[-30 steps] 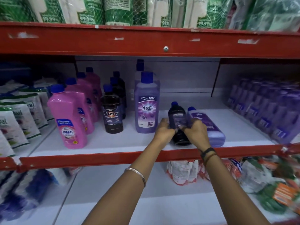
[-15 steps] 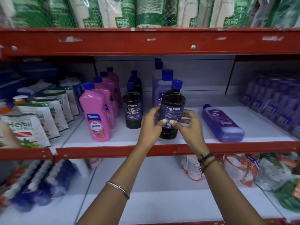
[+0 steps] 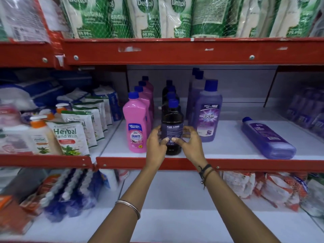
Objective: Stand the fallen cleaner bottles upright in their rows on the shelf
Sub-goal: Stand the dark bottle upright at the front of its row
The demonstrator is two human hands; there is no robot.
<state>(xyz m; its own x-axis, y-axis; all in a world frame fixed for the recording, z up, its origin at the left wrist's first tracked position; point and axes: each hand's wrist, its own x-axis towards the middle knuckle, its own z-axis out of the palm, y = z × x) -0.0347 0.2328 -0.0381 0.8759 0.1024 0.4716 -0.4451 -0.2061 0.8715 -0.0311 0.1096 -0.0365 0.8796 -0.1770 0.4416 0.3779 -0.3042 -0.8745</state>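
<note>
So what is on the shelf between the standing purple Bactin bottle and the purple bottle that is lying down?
Nothing: in the head view, only bare white shelf lies between the standing Bactin bottle and the fallen purple bottle.

1. The dark bottle (image 3: 172, 127) with a blue cap stands upright at the front of the black row on the white shelf (image 3: 226, 146), its label reading "Floor Cleaner".
2. The purple bottle (image 3: 267, 138) lies flat on its side well to the right, cap pointing toward the back.
</note>
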